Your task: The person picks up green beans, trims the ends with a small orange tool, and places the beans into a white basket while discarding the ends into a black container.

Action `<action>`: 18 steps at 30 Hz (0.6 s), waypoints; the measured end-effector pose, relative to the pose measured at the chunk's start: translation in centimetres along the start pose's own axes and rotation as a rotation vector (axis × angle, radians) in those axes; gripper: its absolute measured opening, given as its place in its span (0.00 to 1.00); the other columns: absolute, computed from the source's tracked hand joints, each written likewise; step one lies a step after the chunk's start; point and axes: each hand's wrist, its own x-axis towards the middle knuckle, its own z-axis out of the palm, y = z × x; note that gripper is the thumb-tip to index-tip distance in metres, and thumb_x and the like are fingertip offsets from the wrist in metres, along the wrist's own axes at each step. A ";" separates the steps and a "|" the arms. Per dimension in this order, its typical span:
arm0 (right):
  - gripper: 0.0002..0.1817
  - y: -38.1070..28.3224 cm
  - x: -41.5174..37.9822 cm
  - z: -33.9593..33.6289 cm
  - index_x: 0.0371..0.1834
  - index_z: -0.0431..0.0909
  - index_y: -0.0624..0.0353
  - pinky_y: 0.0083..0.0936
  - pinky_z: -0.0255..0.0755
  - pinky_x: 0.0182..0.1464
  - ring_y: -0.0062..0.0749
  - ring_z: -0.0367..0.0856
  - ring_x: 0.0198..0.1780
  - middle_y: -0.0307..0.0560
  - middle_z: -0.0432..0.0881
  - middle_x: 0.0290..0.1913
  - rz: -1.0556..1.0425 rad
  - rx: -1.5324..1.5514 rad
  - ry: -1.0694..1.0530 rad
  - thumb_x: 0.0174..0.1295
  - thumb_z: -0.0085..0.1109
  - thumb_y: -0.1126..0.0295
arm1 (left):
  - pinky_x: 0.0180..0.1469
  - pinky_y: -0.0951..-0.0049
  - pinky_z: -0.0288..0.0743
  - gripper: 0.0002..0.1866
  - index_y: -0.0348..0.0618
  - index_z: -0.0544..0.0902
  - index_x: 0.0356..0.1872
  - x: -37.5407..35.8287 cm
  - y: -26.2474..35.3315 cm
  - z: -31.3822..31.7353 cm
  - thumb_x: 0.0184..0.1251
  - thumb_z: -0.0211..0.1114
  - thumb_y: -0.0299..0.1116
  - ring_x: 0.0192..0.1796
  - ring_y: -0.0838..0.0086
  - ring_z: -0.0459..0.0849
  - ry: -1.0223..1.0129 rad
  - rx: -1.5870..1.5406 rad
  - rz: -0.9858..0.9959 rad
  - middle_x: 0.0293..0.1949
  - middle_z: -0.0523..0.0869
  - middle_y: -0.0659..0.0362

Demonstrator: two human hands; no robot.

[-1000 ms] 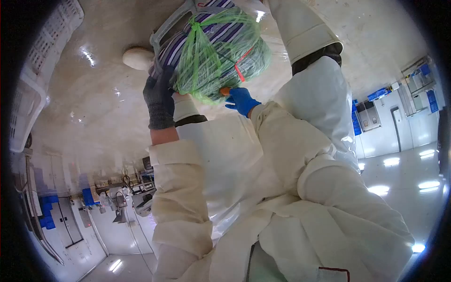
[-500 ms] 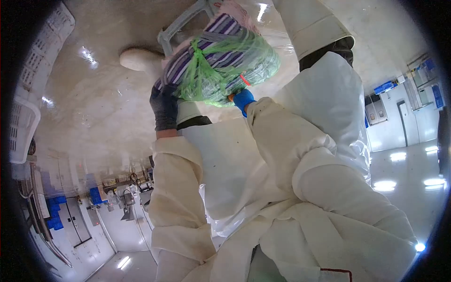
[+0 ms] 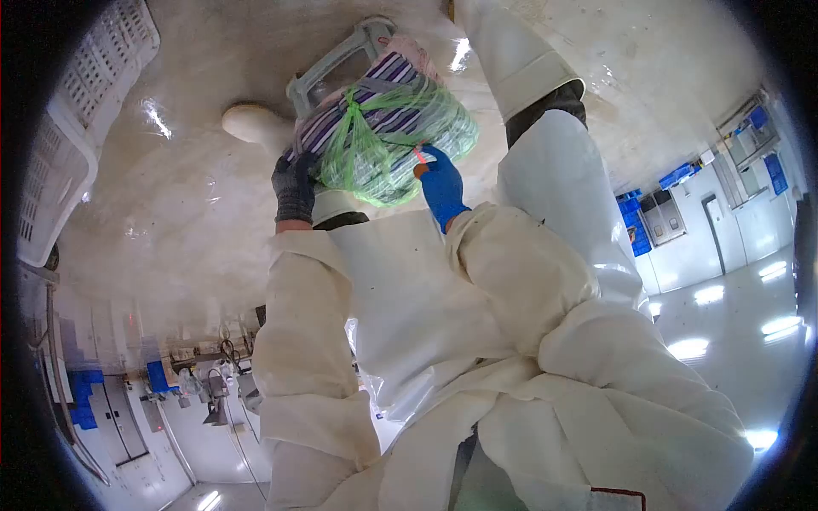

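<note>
- Right hand (image 3: 444,187), moved higher, meets the red strip (image 3: 419,156) on the green bag (image 3: 371,162).
- Left hand (image 3: 294,189) touches striped cloth (image 3: 319,133).
- Hands apart; grips I cannot tell.

The bag (image 3: 375,162) is glossy plastic, the cloth (image 3: 395,68) matt, the floor (image 3: 192,221) shiny.

The bundle (image 3: 400,123) is between the boots (image 3: 524,68), before the stool (image 3: 331,60), with crates (image 3: 95,72) at far left.

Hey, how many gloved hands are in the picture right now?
2. The left hand, gloved in dark grey, is at the left side of the green bag; the right hand, gloved in blue, is at the red strip on its right. I see no others.
</note>
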 end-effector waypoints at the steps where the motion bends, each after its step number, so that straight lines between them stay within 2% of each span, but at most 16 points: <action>1: 0.25 -0.3 0.0 0.1 0.57 0.75 0.54 0.28 0.71 0.39 0.31 0.79 0.32 0.46 0.82 0.29 0.049 0.048 -0.007 0.51 0.57 0.72 | 0.46 0.68 0.78 0.28 0.37 0.75 0.58 0.5 -1.2 -0.3 0.52 0.68 0.30 0.46 0.66 0.81 -0.020 0.026 0.056 0.48 0.82 0.54; 3: 0.27 -0.2 -0.3 0.0 0.57 0.75 0.55 0.25 0.70 0.39 0.27 0.77 0.32 0.45 0.81 0.31 0.153 0.140 -0.017 0.50 0.62 0.75 | 0.48 0.69 0.77 0.28 0.38 0.75 0.58 0.5 -2.0 -0.9 0.53 0.68 0.30 0.47 0.66 0.81 -0.028 0.228 0.193 0.48 0.82 0.54; 4: 0.29 1.5 0.1 0.7 0.59 0.72 0.53 0.24 0.69 0.37 0.24 0.74 0.30 0.41 0.78 0.27 0.123 0.205 -0.079 0.50 0.62 0.75 | 0.49 0.69 0.76 0.28 0.38 0.76 0.58 0.8 -2.3 -1.2 0.53 0.68 0.30 0.47 0.67 0.81 -0.020 0.404 0.278 0.48 0.82 0.54; 5: 0.29 1.4 0.0 0.7 0.60 0.71 0.52 0.26 0.69 0.36 0.26 0.75 0.29 0.42 0.78 0.25 0.097 0.144 -0.109 0.50 0.60 0.75 | 0.50 0.70 0.76 0.27 0.38 0.76 0.58 0.8 -1.7 -1.1 0.53 0.68 0.29 0.48 0.67 0.81 -0.015 0.578 0.365 0.47 0.82 0.55; 6: 0.29 1.2 -0.4 0.7 0.60 0.69 0.51 0.28 0.69 0.35 0.29 0.76 0.28 0.43 0.77 0.23 0.073 0.084 -0.141 0.50 0.58 0.75 | 0.53 0.71 0.73 0.26 0.38 0.76 0.57 -0.3 0.1 -0.1 0.55 0.69 0.29 0.50 0.69 0.80 -0.044 0.119 0.162 0.48 0.82 0.56; 8: 0.30 0.9 -0.7 0.8 0.60 0.65 0.51 0.32 0.69 0.33 0.35 0.76 0.27 0.44 0.74 0.21 0.041 -0.054 -0.219 0.50 0.57 0.76 | 0.52 0.72 0.73 0.25 0.37 0.76 0.57 -0.5 -0.6 0.0 0.56 0.68 0.29 0.50 0.70 0.80 -0.049 -0.053 0.118 0.49 0.82 0.57; 11: 0.29 0.6 -2.3 1.5 0.60 0.64 0.51 0.36 0.70 0.34 0.38 0.76 0.27 0.45 0.75 0.23 0.009 -0.174 -0.202 0.51 0.57 0.75 | 0.52 0.72 0.73 0.25 0.36 0.76 0.57 -1.1 0.1 0.3 0.57 0.68 0.29 0.50 0.70 0.79 -0.007 -0.039 0.083 0.50 0.82 0.57; 15: 0.29 0.6 -2.5 2.1 0.61 0.64 0.52 0.36 0.70 0.34 0.39 0.76 0.27 0.46 0.76 0.27 -0.029 -0.073 -0.149 0.52 0.57 0.75 | 0.52 0.72 0.73 0.26 0.36 0.75 0.58 -2.0 1.7 1.2 0.56 0.69 0.30 0.49 0.71 0.79 0.037 -0.134 -0.049 0.50 0.82 0.57; 18: 0.30 0.8 -1.4 2.1 0.62 0.65 0.52 0.35 0.71 0.34 0.39 0.77 0.28 0.48 0.76 0.28 0.038 0.145 -0.147 0.51 0.58 0.75 | 0.50 0.73 0.73 0.27 0.37 0.75 0.58 -1.4 0.6 0.6 0.56 0.69 0.31 0.48 0.71 0.79 0.017 -0.053 -0.003 0.49 0.82 0.58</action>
